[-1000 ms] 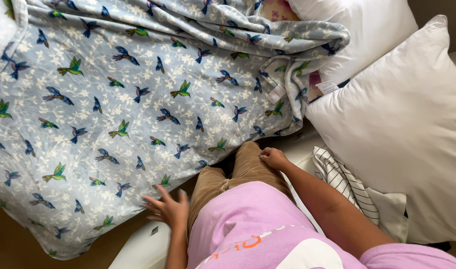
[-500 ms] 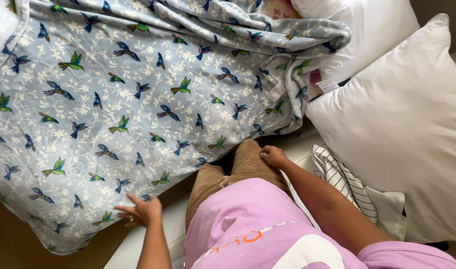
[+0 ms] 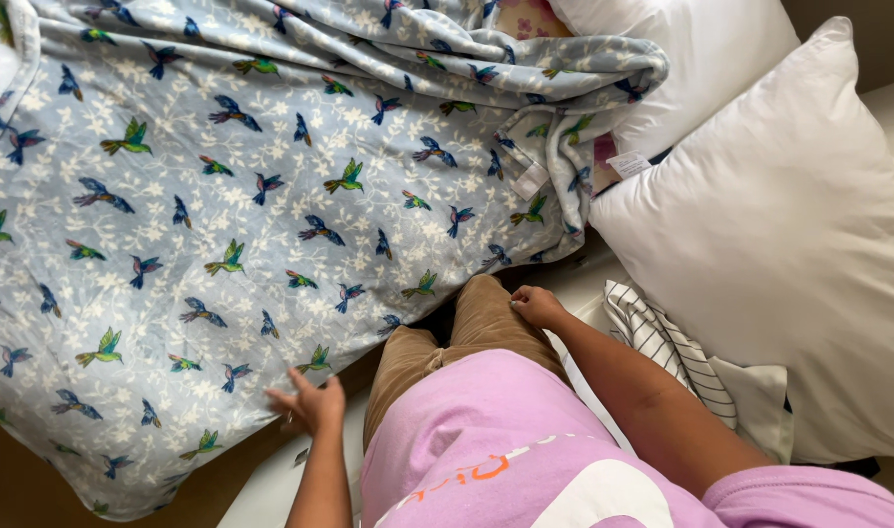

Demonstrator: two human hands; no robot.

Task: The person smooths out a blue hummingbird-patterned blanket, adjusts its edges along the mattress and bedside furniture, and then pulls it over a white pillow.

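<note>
While right hand (image 3: 537, 305) rests on thigh, left-hand fingers (image 3: 288, 403) spread on blanket's (image 3: 222, 225) edge.

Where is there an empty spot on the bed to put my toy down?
One bare white strip of sheet shows between the bird blanket, the big white pillow and the striped cloth, beside the right hand. Another bare bit lies at the bottom edge, by the left hand. Everywhere else is crowded with blanket and pillows.

Under your left hand (image 3: 310, 403) the bird-print blanket (image 3: 222, 225) looks like soft, matt fleece; beside your right hand (image 3: 537, 305), the white pillow (image 3: 789, 254) is smooth matt cotton.
</note>
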